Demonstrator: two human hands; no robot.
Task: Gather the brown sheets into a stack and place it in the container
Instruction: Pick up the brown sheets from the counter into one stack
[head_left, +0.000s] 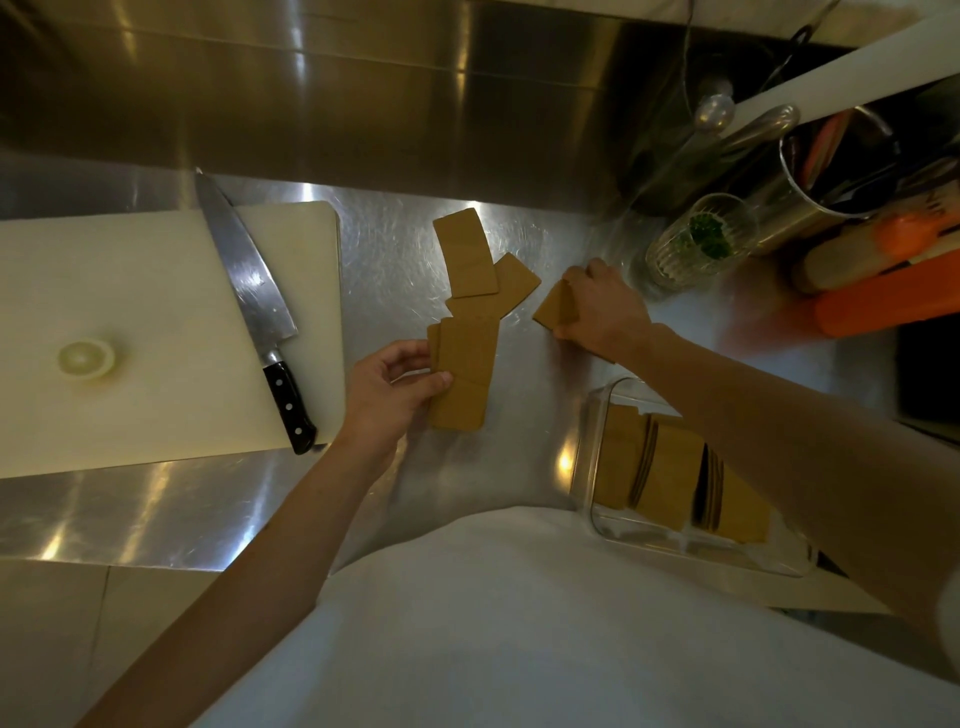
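Sheets (470, 317) lie in a loose overlapping row on the steel surface (395, 260), the row's long axis running away from the person, between the two hands. The left hand (387, 392) pinches the near end of the row, thumb on top and fingers curled at its left edge. The right hand (597, 312) is closed over a small separate pile of sheets (556, 309) just to the right. The far sheets are closer to the right hand, so sliding that pile leftward looks like the natural way to merge them. The container (589, 462), clear and already holding upright brown sheets, sits near the right forearm at the surface's front edge. A cutting board (156, 291) with a knife (249, 296) bounds the left; open steel lies between row and container.
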